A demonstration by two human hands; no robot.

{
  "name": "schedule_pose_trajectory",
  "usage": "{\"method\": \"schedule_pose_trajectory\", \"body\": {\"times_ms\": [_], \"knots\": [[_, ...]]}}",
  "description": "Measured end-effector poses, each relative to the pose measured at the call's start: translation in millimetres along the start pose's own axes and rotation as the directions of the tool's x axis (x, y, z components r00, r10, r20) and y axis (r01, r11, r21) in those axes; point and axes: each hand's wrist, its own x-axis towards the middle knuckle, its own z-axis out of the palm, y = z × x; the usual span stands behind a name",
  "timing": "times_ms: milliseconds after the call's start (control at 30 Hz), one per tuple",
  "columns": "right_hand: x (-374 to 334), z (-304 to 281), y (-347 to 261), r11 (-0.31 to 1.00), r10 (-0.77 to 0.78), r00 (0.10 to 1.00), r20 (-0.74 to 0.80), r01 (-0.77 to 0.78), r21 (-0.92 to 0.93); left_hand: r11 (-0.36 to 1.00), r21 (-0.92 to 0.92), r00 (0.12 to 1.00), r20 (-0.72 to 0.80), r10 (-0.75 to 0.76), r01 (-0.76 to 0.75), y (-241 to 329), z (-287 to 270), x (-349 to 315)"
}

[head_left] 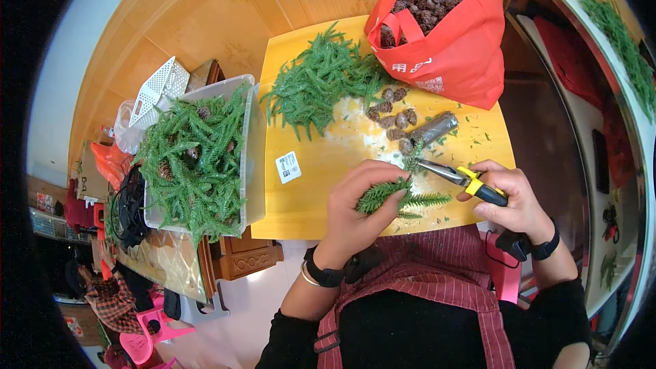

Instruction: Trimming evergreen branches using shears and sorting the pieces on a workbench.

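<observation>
My left hand is closed round a green artificial pine sprig, its needles sticking out to both sides of the fingers. In my right hand is a pair of pliers with yellow and black handles. The metal jaws point left and lie close to the sprig's upper end; whether they grip it I cannot tell. Just beyond the jaws lie several small brown pine cones and a dark grey cylinder. A heap of green pine sprigs covers the far left of the yellow table.
A red bag full of pine cones stands at the table's far right. Left of the table, a clear plastic bin holds sprigs with cones. A white label lies on the tabletop. Another person sits at the lower left.
</observation>
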Motion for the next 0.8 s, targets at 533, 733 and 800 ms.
{"method": "schedule_pose_trajectory", "body": {"times_ms": [533, 733, 800], "knots": [[-6, -5, 1, 0.995, -0.006, 0.999, 0.032, 0.003, 0.102, 0.954, 0.2, 0.975, 0.036, 0.219, -0.222, 5, -2, 10], [-5, -6, -10, 0.992, 0.068, 0.997, 0.029, -0.064, -0.111, 0.929, 0.264, 0.965, 0.061, 0.254, -0.261, 3, -4, 8], [-4, -5, -9, 0.999, -0.041, 0.999, -0.003, 0.042, 0.015, 0.985, 0.097, 0.99, 0.009, 0.144, -0.144, 2, -3, 5]]}}
